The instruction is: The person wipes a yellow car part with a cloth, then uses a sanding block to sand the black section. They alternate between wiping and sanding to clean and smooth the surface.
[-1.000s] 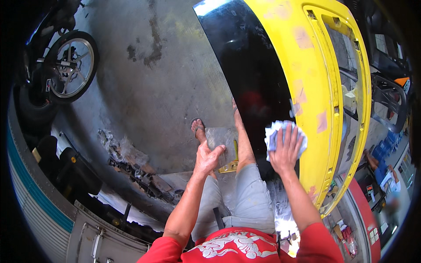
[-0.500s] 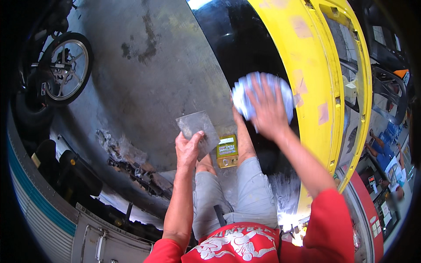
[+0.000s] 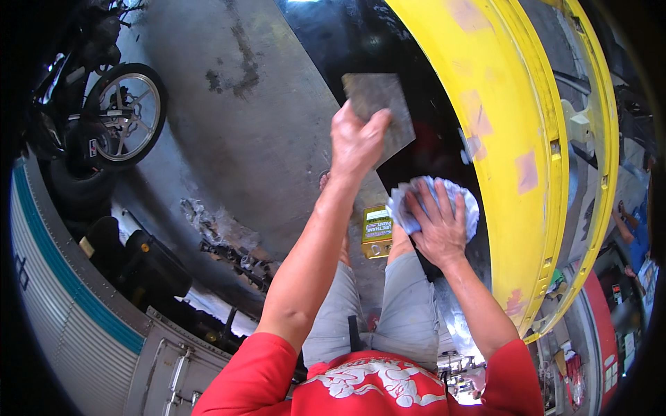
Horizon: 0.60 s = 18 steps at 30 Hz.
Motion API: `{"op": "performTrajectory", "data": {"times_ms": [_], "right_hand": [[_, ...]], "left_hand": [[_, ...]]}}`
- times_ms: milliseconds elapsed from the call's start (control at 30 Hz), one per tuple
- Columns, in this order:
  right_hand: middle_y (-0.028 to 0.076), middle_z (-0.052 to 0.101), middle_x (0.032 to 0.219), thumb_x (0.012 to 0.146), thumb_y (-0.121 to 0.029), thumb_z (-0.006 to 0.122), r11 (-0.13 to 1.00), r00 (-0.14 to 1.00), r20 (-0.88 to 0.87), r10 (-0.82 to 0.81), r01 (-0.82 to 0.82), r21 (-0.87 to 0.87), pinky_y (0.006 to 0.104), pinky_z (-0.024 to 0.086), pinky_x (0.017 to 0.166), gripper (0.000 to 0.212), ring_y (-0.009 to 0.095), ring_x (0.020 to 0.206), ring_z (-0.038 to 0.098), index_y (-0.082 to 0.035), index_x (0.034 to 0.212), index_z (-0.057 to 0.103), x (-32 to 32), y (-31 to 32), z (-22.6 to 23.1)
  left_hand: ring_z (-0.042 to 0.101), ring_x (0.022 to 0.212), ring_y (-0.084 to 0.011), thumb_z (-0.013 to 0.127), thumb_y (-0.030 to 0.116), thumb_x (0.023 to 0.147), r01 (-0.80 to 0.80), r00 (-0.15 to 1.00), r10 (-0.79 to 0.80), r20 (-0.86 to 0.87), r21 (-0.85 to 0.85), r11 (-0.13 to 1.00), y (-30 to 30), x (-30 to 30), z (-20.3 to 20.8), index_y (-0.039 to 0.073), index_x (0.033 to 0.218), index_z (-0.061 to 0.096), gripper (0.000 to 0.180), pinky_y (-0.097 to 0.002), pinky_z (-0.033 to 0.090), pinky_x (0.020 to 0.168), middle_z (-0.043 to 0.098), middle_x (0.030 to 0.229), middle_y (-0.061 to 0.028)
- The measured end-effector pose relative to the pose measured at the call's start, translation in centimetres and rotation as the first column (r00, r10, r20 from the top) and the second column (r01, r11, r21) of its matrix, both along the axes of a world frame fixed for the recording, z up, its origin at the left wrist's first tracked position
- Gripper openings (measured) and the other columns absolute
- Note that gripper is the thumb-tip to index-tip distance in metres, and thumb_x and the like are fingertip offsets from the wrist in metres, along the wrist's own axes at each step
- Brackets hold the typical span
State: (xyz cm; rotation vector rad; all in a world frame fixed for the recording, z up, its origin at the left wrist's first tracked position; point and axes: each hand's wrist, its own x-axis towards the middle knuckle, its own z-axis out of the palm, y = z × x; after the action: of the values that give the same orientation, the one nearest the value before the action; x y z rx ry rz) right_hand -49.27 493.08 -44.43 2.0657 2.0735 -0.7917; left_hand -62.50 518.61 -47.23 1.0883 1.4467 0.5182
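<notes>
My left hand [image 3: 358, 142] grips a thin grey flat plate [image 3: 388, 114] by its near left corner, with the thumb on top. The plate is raised over the edge of a glossy black surface [image 3: 326, 35]. Spread over a crumpled white cloth [image 3: 470, 208] are the fingers of my right hand [image 3: 438, 232]; its thumb is hard to see. The cloth lies beside the large yellow car body part [image 3: 506, 180], which carries pinkish-grey patches. Whether the cloth touches the black surface below it cannot be told.
A yellow rectangular can [image 3: 377, 236] stands on the concrete floor [image 3: 270, 145] between my legs. To the left are a motorcycle wheel [image 3: 125, 114] and a ribbed metal side panel [image 3: 76, 312]. Another person [image 3: 635, 236] is at the far right.
My left hand has moved forward and right with the plate, over the black surface. The right hand and cloth have come back toward my body. The view has shifted slightly.
</notes>
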Motion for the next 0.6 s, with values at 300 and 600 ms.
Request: {"op": "performTrajectory", "data": {"times_ms": [300, 600], "right_hand": [[-0.005, 0.027, 0.186, 0.098, -0.045, 0.067, 0.996, 0.993, 0.098, 0.061, -0.066, 0.054, 0.0616, 0.003, 0.137, 0.074, 0.028, 0.172, 0.020, -0.037, 0.169, 0.049, 2.9, -8.6, 1.2], [0.001, 0.028, 0.186, 0.096, -0.037, 0.069, 0.997, 0.999, 0.026, 0.025, -0.027, 0.069, 0.0662, 0.004, 0.135, 0.083, 0.035, 0.171, 0.023, -0.033, 0.174, 0.042, 2.7, -8.9, 0.8]], "left_hand": [[0.077, 0.089, -0.0214, 0.073, 0.012, 0.094, -0.084, 0.996, 0.081, -0.036, -0.092, 0.992, -1.4, 3.7, 3.7, -0.004, 0.117, 0.074, 0.028, -0.0366, 0.061, 0.085, 0.083, 0.101, -0.0112], [0.075, 0.091, -0.0175, 0.072, 0.010, 0.095, 0.066, 0.994, -0.060, -0.094, 0.059, 0.996, -3.1, 5.5, 4.3, -0.004, 0.117, 0.075, 0.027, -0.0371, 0.061, 0.085, 0.083, 0.101, -0.0097]]}}
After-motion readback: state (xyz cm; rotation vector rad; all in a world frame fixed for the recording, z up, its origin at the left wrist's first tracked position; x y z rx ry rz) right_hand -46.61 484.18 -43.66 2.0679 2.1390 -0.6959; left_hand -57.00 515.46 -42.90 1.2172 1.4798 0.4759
